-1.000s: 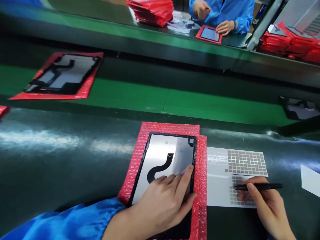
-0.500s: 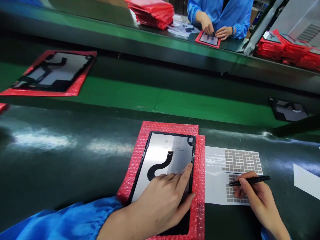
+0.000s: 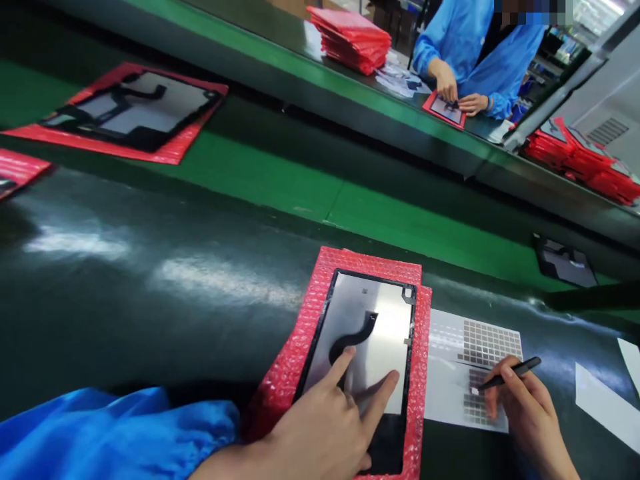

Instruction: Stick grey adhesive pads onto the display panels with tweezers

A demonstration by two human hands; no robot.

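Observation:
My left hand (image 3: pixel 325 417) rests on the back of a tablet screen panel (image 3: pixel 395 333), index finger and thumb spread and its other fingers partly curled. The panel has a silver back, a black border and a black curved flex cable (image 3: pixel 357 337). It lies on a red bubble-wrap bag (image 3: pixel 313 320). A small beige square sticker (image 3: pixel 407 341) sits at the panel's right edge. My right hand (image 3: pixel 530 400) holds black tweezers (image 3: pixel 513 372), their tip over a white sticker sheet (image 3: pixel 445 373) with rows of small greyish squares. A small white spot shows near the tip.
Another panel on a red bag (image 3: pixel 125 110) lies on the green strip at the left, a dark panel (image 3: pixel 565 260) at the right. White paper (image 3: pixel 603 403) is on the right side. Across the bench, a person in blue handles a panel (image 3: pixel 447 110) beside stacked red bags (image 3: pixel 350 40).
My left fingers have shifted from the panel's right edge toward its middle and spread, uncovering the beige sticker. The tweezers stay over the sheet. The whole view has tilted.

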